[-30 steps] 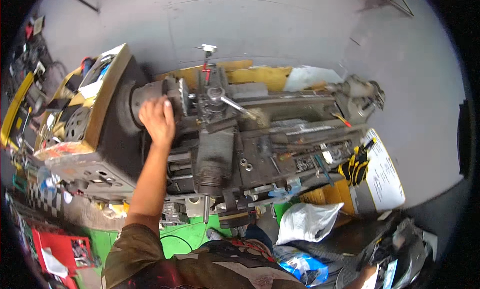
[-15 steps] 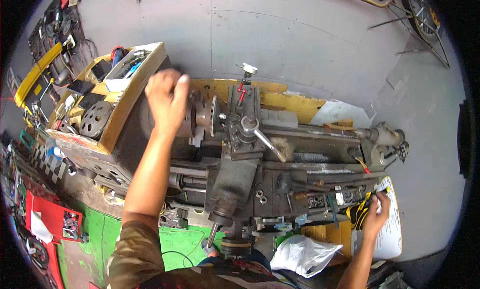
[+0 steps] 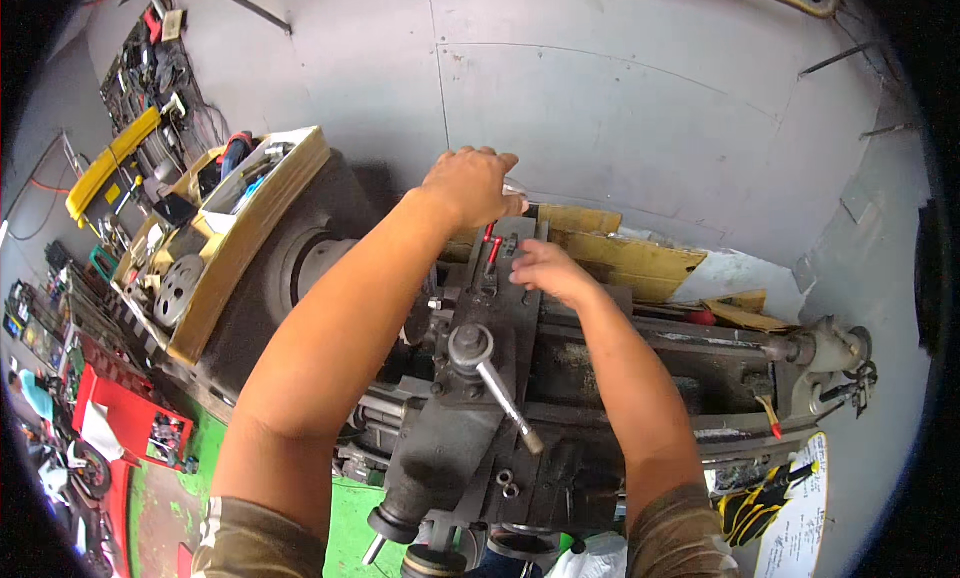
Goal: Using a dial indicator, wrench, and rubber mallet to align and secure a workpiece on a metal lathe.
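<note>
A lathe stands before me, with its tool post (image 3: 470,346) and long handle (image 3: 510,408) in the middle. On the far part of its cross slide (image 3: 515,308) stands a red-armed indicator stand (image 3: 493,248) with a black knob (image 3: 511,246). My left hand (image 3: 468,186) is at its top, fingers curled over the dial indicator (image 3: 516,194), which is mostly hidden. Just right of the stand, my right hand (image 3: 555,273) has its fingers bent and slightly apart, the tips close to the knob. Whether they touch it is unclear.
On the headstock at left sits a wooden tray (image 3: 250,243) of tools and parts. The tailstock (image 3: 825,353) is at the right end, with a brush (image 3: 768,416) nearby. Cardboard (image 3: 640,263) lines the wall behind. A red cabinet (image 3: 130,418) stands at lower left.
My left hand has moved right, from above the chuck to the dial indicator. My right hand has come from the lower right to beside the stand. The view has shifted.
</note>
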The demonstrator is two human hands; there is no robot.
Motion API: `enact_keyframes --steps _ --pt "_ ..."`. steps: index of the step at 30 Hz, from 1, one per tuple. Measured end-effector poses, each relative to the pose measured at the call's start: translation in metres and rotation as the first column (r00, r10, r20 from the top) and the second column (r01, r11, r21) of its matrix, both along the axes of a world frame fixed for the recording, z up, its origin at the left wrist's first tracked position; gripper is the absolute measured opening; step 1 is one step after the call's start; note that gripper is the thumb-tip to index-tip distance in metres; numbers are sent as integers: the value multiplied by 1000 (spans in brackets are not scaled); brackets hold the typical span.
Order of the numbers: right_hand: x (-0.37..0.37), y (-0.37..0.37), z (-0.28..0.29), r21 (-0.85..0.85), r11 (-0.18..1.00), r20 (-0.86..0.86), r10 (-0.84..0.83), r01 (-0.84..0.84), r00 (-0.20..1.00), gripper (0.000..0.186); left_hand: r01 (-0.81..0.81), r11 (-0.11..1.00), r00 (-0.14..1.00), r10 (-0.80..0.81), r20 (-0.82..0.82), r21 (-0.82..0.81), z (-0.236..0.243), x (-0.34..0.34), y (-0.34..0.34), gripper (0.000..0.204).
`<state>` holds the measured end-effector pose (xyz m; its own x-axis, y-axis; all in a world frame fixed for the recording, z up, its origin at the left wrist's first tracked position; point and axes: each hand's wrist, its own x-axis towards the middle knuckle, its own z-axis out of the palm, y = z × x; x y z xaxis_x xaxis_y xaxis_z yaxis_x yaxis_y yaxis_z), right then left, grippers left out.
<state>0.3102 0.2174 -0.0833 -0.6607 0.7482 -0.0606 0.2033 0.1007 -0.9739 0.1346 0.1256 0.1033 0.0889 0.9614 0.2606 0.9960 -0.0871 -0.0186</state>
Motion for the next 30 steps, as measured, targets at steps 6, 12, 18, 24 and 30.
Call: enact_keyframes --steps 6,12,18,24,30 --pt "-24 33 -2 -55 965 251 263 -258 932 38 -3 996 1000 5 24 -86 -1 -1 21 60" --pt "-26 21 -2 -317 932 -286 80 -173 955 41 -21 973 998 36 57 -232 -3 -3 43 57" --pt "-50 30 7 -593 805 -95 -64 -5 993 44 -29 945 999 14 -47 -326 -9 1 70 57" --pt "-84 5 -7 417 764 -38 -526 492 850 50 -22 938 998 -1 -65 -345 -10 0 72 56" --pt "-75 -5 -44 574 613 -410 -359 543 839 28 -12 958 998 28 52 -286 2 -3 46 63"
